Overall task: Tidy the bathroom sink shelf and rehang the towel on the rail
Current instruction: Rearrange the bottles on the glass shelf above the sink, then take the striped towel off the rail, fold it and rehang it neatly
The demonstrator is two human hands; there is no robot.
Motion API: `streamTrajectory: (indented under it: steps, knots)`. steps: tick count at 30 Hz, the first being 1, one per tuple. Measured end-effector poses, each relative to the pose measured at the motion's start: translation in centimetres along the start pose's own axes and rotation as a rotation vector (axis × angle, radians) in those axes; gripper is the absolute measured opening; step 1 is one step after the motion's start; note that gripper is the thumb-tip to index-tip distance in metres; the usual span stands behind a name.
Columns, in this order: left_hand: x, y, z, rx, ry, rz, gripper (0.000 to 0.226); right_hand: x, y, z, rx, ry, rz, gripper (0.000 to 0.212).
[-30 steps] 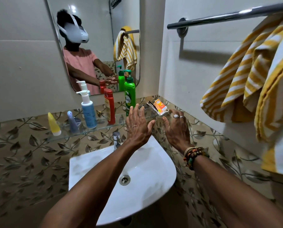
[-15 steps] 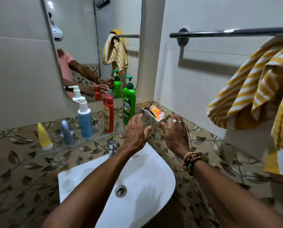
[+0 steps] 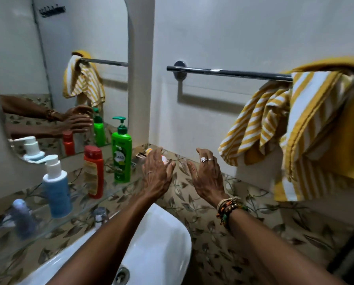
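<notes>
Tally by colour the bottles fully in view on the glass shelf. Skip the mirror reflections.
green bottle: 1
red bottle: 1
blue bottle: 1
purple bottle: 1 (blurred)
Total: 4

yellow-and-white striped towel (image 3: 307, 128), green bottle (image 3: 121, 156), red bottle (image 3: 93, 171), white sink (image 3: 161, 239)
</notes>
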State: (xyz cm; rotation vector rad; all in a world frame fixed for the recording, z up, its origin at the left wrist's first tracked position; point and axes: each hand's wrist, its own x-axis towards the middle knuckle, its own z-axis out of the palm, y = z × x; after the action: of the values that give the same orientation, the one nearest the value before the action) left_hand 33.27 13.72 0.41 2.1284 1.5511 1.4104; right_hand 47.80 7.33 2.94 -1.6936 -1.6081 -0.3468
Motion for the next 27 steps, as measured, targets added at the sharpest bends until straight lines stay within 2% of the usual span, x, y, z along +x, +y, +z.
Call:
streamTrajectory:
  steps: [9,27]
  knots:
    - [0.5,2.9,1.4,-0.105,-0.006,0.175,0.063,-1.8,1.7,-4.1,-0.191,0.066,0.028,0.057]
    - [-0.1,8.6,-0.7,-0.042,-0.034,0.267,0.063,-1.9,3.4,-8.6,-0.245,0.166,-0.050,0.054]
